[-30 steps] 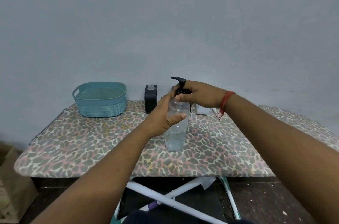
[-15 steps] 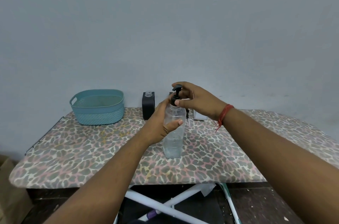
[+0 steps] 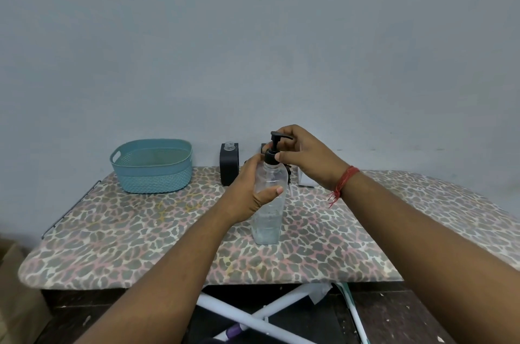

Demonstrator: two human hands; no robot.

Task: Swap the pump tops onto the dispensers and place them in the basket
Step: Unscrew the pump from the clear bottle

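A tall clear dispenser bottle [image 3: 268,219] stands upright on the leopard-print board [image 3: 140,231]. My left hand [image 3: 249,191] grips its upper body, thumb across the front. A black pump top [image 3: 273,150] sits on the bottle's neck, and my right hand [image 3: 306,157] pinches its collar from the right. A black square dispenser [image 3: 229,164] with an open neck stands behind, near the wall. The teal basket [image 3: 153,166] sits at the back left with nothing showing inside.
A white object [image 3: 305,180] is partly hidden behind my right wrist, and a dark item is hidden behind my hands. A brown paper bag [image 3: 17,295] stands on the floor at left. White frame legs [image 3: 267,312] cross under the board.
The pump top's nozzle has turned to point right under my right hand's fingers. The view has shifted upward a little; the bottle stays on the board in my left hand.
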